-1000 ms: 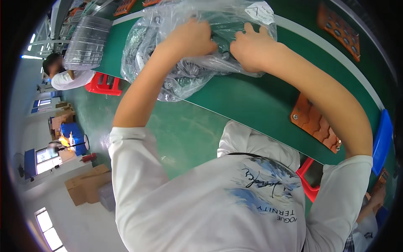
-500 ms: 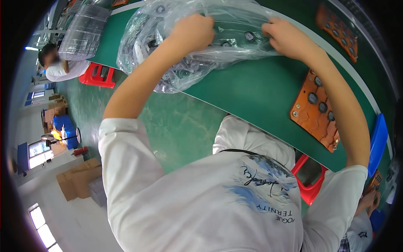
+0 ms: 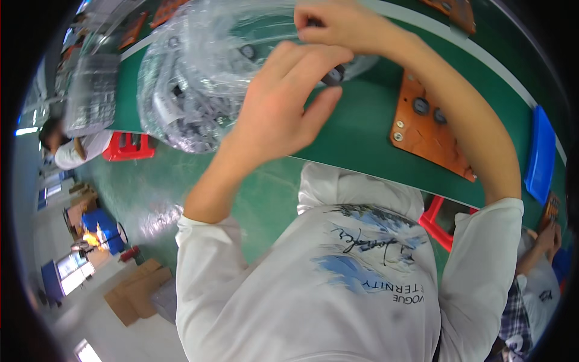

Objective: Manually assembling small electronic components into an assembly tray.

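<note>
My left hand (image 3: 280, 99) reaches over the table beside the bag, its fingers and thumb curved around a dark round part (image 3: 333, 76). My right hand (image 3: 341, 27) is just beyond it at the top of the view, closed with a small dark part (image 3: 314, 23) showing between its fingers. A large clear plastic bag (image 3: 193, 78) lies left of both hands, crumpled, with several dark parts and pale pieces inside. To the right, partly under my right forearm, sits an orange-brown fixture plate (image 3: 416, 136) holding dark round parts (image 3: 421, 106).
The green table (image 3: 368, 133) curves across the view. A blue tray (image 3: 540, 157) stands at its right end. Another orange plate (image 3: 455, 15) is at the far side. A red stool (image 3: 435, 223) is under the near edge. Other people sit at far left and lower right.
Both hands have let go of the bag's edge. My right hand moved left, and my left hand turned toward it; dark parts are now at the fingers. The bag's mouth has sagged.
</note>
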Available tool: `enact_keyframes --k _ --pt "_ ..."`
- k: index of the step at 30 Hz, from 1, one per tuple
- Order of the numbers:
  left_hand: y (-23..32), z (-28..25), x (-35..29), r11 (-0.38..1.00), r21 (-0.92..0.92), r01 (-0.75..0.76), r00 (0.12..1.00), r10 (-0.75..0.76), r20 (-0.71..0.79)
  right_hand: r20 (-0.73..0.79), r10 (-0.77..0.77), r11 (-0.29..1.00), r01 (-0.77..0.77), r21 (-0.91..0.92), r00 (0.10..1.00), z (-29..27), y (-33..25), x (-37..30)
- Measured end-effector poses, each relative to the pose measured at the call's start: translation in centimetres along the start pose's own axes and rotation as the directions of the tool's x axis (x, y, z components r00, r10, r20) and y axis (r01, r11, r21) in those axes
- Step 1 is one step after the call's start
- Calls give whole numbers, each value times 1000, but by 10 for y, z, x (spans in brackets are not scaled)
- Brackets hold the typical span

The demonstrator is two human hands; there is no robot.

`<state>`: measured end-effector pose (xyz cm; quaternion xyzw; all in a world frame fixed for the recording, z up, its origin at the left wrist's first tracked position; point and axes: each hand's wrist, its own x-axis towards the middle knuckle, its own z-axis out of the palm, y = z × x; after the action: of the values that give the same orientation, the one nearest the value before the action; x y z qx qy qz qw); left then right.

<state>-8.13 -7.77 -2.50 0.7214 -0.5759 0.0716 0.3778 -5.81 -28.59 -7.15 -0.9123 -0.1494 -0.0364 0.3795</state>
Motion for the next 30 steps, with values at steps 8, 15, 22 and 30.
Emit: enact_keyframes --k 8,15,22,30 --pt "6 111 1 919 -344 -189 974 221 53 -355 421 833 -201 516 834 -80 -34 -182" --pt "20 118 2 955 -238 -179 935 240 260 -506 467 758 -623 -192 725 -43 -20 -316" --pt "25 105 12 953 -154 -259 883 299 363 -594 565 616 -772 -156 572 -33 -28 -345" --pt "46 123 13 996 76 -46 921 13 388 -400 682 592 -783 -189 612 -46 -25 -342"
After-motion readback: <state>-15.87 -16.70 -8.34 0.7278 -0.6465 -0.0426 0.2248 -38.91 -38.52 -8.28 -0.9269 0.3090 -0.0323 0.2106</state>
